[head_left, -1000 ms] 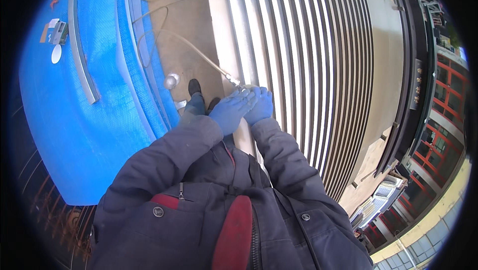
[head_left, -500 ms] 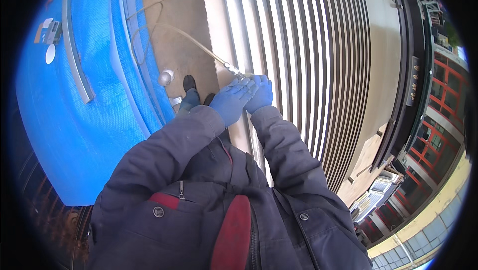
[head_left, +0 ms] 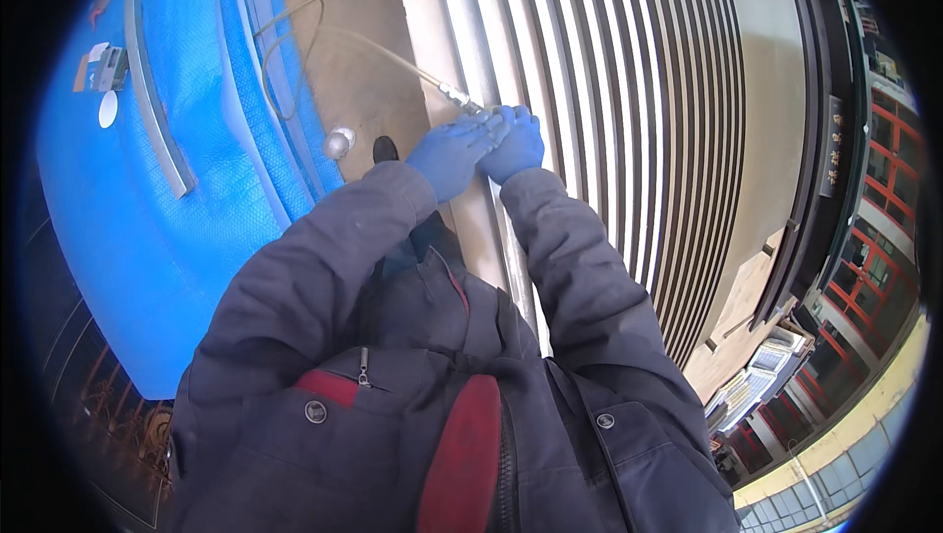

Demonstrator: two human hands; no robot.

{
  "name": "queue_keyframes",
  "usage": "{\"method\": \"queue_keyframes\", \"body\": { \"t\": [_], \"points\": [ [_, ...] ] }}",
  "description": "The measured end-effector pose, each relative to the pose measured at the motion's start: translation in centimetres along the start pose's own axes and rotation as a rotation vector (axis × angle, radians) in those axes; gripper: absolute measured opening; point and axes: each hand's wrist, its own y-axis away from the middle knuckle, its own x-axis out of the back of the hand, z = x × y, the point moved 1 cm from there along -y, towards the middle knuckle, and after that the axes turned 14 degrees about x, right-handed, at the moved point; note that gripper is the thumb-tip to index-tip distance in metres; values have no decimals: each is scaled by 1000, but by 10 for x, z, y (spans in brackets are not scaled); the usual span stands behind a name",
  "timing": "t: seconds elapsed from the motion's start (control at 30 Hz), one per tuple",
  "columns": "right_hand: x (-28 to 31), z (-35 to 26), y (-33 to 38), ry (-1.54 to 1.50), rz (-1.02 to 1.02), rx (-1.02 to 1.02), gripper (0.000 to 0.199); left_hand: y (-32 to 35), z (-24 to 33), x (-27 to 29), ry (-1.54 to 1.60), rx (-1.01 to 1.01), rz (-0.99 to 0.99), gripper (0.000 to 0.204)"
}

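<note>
Both of my gloved hands are together over the near-left metal strip (head_left: 514,260) of a row of long parallel strips. My left hand (head_left: 448,158) and my right hand (head_left: 517,148) are closed around a tool on an air hose, its body mostly hidden by the blue gloves. Out of the far side of my grip comes a shiny metal hose coupling (head_left: 458,98). A thin, pale, translucent hose (head_left: 378,48) runs from it toward the far left. What the tool's working end touches cannot be seen.
More bright metal strips (head_left: 614,71) stretch away to the right, on a pale bench (head_left: 771,91). At left is a blue-covered surface (head_left: 128,268) bearing a metal profile (head_left: 162,120) and a small box (head_left: 110,66). A silvery round object (head_left: 339,143) sits beside my dark shoe (head_left: 385,149).
My two hands and the hose coupling have shifted slightly farther from my body along the strips. Both hands keep their grip, and the view has moved a little.
</note>
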Motion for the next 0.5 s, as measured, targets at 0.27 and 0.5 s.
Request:
{"method": "queue_keyframes", "body": {
  "t": [0.27,0.5],
  "points": [
    [-23,-20,154,84,-90,147,35,105,75,-65,0,-83,-177,74],
    [-50,-6,154,-29,59,-20,35,98,74,-64,54,-35,-92,68]
  ]
}}
